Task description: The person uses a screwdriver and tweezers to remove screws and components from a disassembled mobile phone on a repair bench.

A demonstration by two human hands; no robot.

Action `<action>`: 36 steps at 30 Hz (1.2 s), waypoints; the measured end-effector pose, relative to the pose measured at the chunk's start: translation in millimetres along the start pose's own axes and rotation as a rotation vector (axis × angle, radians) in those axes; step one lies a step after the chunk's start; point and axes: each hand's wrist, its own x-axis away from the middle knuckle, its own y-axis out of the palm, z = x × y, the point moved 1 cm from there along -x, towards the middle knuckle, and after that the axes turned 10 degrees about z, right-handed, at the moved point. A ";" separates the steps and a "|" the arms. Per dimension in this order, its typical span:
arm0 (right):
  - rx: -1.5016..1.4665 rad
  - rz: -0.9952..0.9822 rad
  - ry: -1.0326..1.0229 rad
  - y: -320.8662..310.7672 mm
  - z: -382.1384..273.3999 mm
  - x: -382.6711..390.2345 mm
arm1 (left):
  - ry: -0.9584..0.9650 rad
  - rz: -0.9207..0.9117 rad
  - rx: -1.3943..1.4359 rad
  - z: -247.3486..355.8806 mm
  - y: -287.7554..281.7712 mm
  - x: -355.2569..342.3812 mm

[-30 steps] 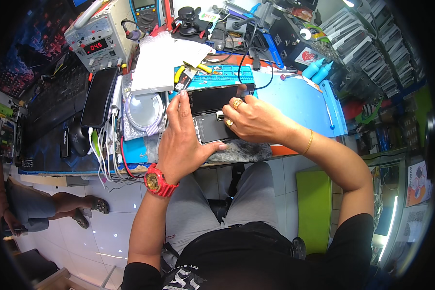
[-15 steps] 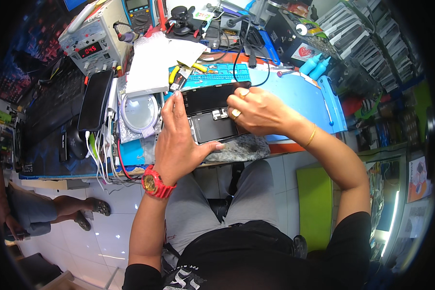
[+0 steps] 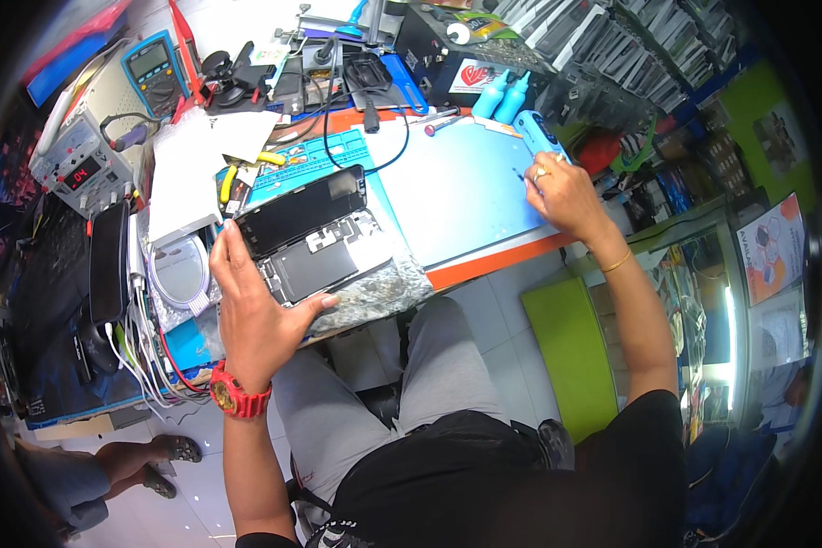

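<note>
An opened smartphone lies on the grey marbled mat (image 3: 384, 281): its dark screen panel (image 3: 306, 212) is folded up on the far side, its body (image 3: 315, 265) shows a black battery and a silvery bracket. My left hand (image 3: 260, 301) rests at the phone's left end, fingers stretched along the edge and thumb spread toward the near edge. Over the right end of the light-blue mat (image 3: 466, 187), my right hand (image 3: 562, 196) has its fingers pinched together. A small dark tip pokes out from them, seemingly a slim screwdriver's; the rest is hidden. A blue device (image 3: 539, 135) stands just beyond.
Behind the phone are a blue parts tray (image 3: 306, 164) and yellow-handled pliers (image 3: 228, 183). A round lens-like disc (image 3: 178, 272), a black phone (image 3: 110, 265) and white cables crowd the left. A power supply (image 3: 82, 160), multimeter (image 3: 155, 73) and blue bottles (image 3: 502, 96) stand farther back.
My right hand has left the phone and moved right to the far end of the light-blue mat. The view has swung right; my left hand stays at the phone.
</note>
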 end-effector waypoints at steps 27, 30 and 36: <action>-0.138 0.052 -0.301 50.1 -70.0 -69.9 | -0.020 -0.011 0.030 -1.5 -1.4 -0.1; -0.311 0.088 -0.143 29.3 -107.9 -71.1 | -0.010 -0.015 0.016 -0.9 -2.4 -0.5; -0.367 0.028 -0.160 23.7 -161.2 -92.1 | -0.051 -0.035 0.026 -1.5 -3.1 -0.4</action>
